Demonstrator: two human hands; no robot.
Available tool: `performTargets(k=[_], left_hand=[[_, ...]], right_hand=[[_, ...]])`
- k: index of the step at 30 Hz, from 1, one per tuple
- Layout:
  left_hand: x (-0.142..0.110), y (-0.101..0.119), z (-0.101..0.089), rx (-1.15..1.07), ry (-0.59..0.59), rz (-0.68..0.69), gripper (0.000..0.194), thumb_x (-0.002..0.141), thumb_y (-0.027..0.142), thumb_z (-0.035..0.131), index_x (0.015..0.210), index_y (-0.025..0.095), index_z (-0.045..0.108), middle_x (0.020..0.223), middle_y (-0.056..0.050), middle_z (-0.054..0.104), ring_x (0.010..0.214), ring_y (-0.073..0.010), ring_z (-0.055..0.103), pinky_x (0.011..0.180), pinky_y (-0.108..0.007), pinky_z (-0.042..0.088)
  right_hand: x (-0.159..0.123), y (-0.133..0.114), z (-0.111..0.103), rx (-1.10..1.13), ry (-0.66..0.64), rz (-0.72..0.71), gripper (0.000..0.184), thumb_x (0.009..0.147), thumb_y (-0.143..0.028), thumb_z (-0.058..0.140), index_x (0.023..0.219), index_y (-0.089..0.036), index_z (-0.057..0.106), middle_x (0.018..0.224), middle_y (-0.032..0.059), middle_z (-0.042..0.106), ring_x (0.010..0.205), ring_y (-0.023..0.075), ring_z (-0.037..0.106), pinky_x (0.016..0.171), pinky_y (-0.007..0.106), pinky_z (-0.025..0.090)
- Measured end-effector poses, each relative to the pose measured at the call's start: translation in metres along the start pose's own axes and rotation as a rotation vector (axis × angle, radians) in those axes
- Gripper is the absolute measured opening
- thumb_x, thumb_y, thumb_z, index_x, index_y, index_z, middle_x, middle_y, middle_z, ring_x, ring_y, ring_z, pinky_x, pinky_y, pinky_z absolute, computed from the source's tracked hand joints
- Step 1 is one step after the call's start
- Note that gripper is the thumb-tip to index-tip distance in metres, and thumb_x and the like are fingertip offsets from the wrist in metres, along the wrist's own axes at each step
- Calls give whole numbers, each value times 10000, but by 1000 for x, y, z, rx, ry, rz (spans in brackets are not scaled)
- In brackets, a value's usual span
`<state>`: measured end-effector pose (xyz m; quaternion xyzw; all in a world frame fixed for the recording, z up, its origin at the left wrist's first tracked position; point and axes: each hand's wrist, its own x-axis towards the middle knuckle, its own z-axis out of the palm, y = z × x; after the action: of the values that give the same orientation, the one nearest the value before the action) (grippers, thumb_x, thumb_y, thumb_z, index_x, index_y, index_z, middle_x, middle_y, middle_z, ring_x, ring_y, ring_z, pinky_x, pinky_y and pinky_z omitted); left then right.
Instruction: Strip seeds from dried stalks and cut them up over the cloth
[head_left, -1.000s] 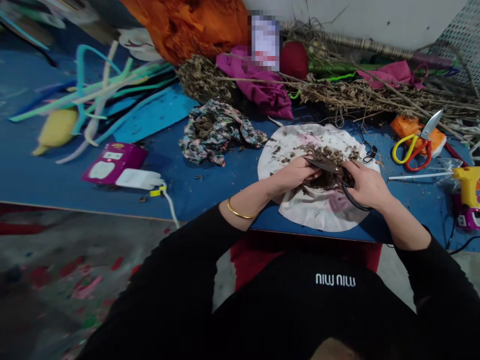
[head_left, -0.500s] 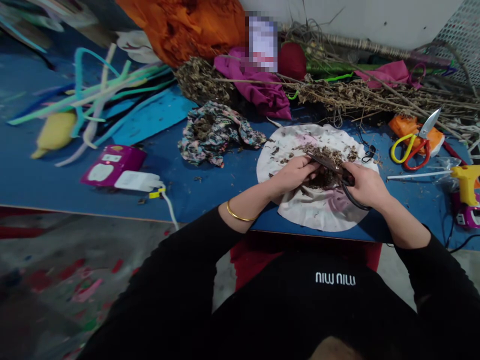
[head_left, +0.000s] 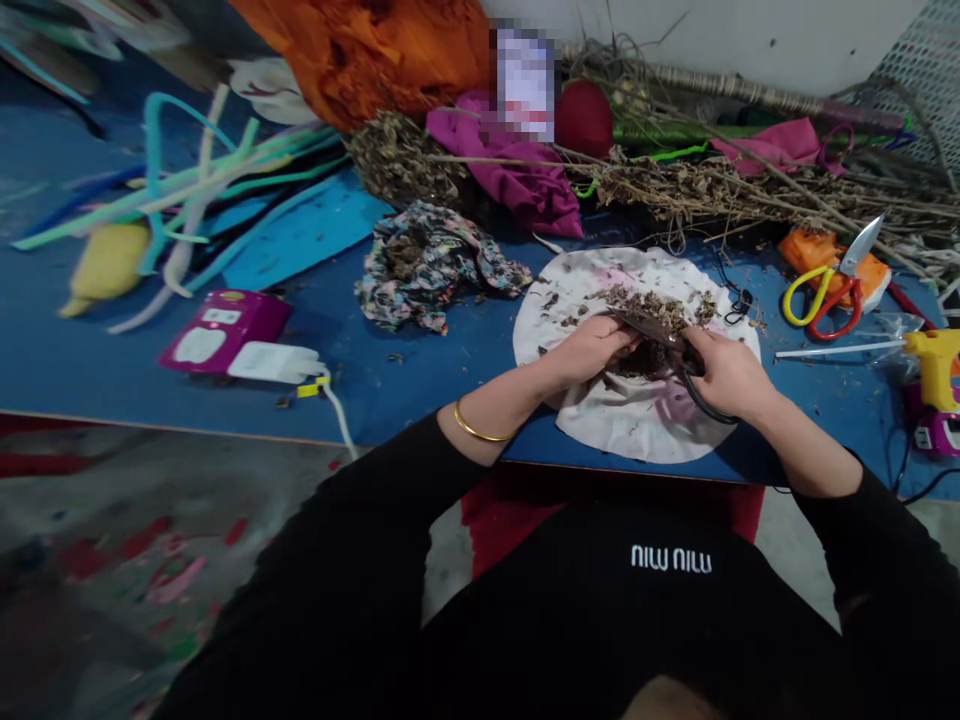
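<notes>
A pair of dark scissors point(head_left: 646, 324) with black handles is in my right hand point(head_left: 729, 374), its fingers closed around the loops and the blades pointing left. My left hand point(head_left: 592, 350) is closed near the blade tips, on a bunch of dried leaves point(head_left: 642, 362) partly hidden under the blades and fingers. Crumbled brown leaf bits lie around both hands on a round white cloth point(head_left: 630, 436) with pinkish stains.
Red-and-yellow-handled scissors point(head_left: 859, 250) and a yellow glue gun point(head_left: 933, 362) lie at the right. Dried stalks point(head_left: 697, 195) run along the back. To the left are a patterned cloth point(head_left: 435, 275), a purple device point(head_left: 225, 330) and coloured strips point(head_left: 187, 190).
My right hand and the scissors have shifted very slightly to the left. My left hand has stayed in nearly the same place.
</notes>
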<state>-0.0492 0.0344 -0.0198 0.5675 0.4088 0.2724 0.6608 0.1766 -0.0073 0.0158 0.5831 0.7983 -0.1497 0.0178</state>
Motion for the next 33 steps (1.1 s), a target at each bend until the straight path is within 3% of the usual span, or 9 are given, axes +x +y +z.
performTargets(k=[10,18,25,33], left_hand=[[0,0,-2,-32,-41,-8,310,963,379,581,745,201,450,651,40,377,558,-92,307,540,-251,264],[-1,0,-1,199,-23,57,274,937,292,560,690,190,496,661,5,435,606,-119,337,559,-264,285],[-2,3,-1,68,-64,-12,292,967,317,532,714,198,448,659,25,375,569,-99,316,540,-250,263],[-3,10,-3,-28,-85,-107,305,942,348,601,725,201,445,655,42,353,551,-86,287,520,-241,263]], right_hand=[[0,-1,0,-11,6,-12,498,890,-312,493,1337,-125,607,1166,187,733,1001,312,676,758,348,426],[0,-1,2,-64,39,-37,522,887,-351,498,1355,-135,580,1221,196,701,983,319,659,723,355,434],[1,-2,0,-83,-34,-16,503,898,-308,484,1348,-108,584,1200,210,709,974,320,674,720,350,418],[2,-1,1,-101,-23,-6,472,903,-287,479,1328,-122,601,1154,194,728,945,297,675,712,339,413]])
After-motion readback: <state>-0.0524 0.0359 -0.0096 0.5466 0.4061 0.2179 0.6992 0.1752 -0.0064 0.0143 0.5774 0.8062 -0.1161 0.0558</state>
